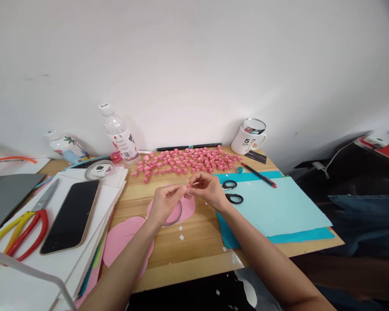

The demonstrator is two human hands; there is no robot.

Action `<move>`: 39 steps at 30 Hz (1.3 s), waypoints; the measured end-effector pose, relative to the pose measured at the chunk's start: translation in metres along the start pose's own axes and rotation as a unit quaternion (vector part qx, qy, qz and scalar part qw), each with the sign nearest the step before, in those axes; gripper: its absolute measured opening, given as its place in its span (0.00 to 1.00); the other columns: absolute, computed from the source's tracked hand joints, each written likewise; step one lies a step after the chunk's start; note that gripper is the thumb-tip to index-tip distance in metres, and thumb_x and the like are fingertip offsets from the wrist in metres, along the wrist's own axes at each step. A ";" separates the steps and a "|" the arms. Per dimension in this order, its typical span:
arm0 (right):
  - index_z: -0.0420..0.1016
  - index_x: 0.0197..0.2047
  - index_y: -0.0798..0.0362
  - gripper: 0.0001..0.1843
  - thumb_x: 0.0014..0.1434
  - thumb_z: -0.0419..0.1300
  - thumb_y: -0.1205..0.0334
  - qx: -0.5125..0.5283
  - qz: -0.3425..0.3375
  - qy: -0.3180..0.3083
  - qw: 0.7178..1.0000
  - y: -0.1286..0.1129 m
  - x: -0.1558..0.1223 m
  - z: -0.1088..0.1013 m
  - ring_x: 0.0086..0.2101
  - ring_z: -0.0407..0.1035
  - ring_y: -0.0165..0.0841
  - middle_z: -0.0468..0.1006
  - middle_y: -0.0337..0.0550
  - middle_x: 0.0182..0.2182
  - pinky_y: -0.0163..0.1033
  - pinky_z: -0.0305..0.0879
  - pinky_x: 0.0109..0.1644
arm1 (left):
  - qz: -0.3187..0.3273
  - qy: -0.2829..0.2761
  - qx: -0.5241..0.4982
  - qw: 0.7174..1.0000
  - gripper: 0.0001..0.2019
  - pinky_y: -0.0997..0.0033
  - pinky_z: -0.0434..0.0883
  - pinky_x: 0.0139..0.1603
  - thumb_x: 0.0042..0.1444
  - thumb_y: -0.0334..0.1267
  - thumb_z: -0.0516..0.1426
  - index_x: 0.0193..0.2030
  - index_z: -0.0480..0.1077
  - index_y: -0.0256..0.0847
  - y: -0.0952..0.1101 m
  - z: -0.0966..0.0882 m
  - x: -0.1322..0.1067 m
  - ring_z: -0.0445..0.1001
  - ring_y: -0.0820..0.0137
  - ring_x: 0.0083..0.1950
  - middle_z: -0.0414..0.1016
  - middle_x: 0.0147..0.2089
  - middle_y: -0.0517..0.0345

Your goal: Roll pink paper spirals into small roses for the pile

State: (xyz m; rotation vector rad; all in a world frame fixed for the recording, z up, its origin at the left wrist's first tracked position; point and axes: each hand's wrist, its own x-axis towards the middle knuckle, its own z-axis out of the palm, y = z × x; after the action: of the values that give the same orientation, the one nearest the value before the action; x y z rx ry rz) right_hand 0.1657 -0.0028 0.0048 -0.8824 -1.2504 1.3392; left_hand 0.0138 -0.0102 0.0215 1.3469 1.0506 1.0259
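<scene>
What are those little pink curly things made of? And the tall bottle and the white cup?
The pink curls look like matte paper: thin and rolled up. The tall bottle seems clear, shiny plastic: the wall shows through. The cup is smooth, white, maybe ceramic; its shiny, mirror-like rim could be metal.

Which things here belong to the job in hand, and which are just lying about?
Seemingly in the job:
- small pink piece, pinched between left hand and right hand
- pink rolls
- pink paper

Seemingly lying about:
- phone
- white mug
- clear bottle
- palm-tree bottle
</scene>
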 end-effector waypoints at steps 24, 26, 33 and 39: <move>0.68 0.40 0.53 0.25 0.37 0.70 0.60 0.021 0.122 -0.021 0.992 0.009 0.000 0.000 0.29 0.74 0.33 0.79 0.40 0.29 0.40 0.71 0.34 | -0.112 0.065 -0.290 0.948 0.09 0.66 0.71 0.41 0.39 0.36 0.66 0.29 0.77 0.34 -0.012 -0.004 0.008 0.77 0.66 0.34 0.79 0.28 0.52; 0.68 0.39 0.53 0.24 0.37 0.70 0.61 0.034 0.123 -0.020 0.992 0.008 0.001 -0.001 0.29 0.74 0.33 0.79 0.41 0.29 0.39 0.71 0.34 | -0.100 0.092 -0.282 0.950 0.10 0.66 0.72 0.41 0.39 0.36 0.66 0.29 0.77 0.34 -0.012 -0.003 0.008 0.77 0.67 0.33 0.79 0.28 0.53; 0.69 0.42 0.53 0.21 0.44 0.67 0.60 0.044 0.090 0.025 0.995 0.007 0.004 -0.007 0.29 0.72 0.31 0.79 0.40 0.29 0.37 0.69 0.34 | -0.074 0.135 -0.143 0.978 0.10 0.67 0.72 0.42 0.40 0.38 0.65 0.30 0.77 0.35 -0.009 -0.004 0.006 0.76 0.68 0.32 0.80 0.30 0.53; 0.68 0.45 0.53 0.25 0.43 0.68 0.60 0.047 0.061 0.106 0.991 0.003 0.005 -0.007 0.29 0.72 0.30 0.78 0.38 0.28 0.39 0.69 0.36 | -0.077 0.042 -0.045 0.995 0.10 0.63 0.72 0.43 0.43 0.39 0.63 0.32 0.78 0.35 -0.011 -0.001 0.002 0.77 0.62 0.36 0.80 0.31 0.51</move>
State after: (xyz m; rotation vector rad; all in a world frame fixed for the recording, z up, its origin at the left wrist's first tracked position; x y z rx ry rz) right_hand 0.1714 0.0038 0.0013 -1.0191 -0.9755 1.3502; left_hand 0.0125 -0.0075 0.0103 1.1408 1.1392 1.0099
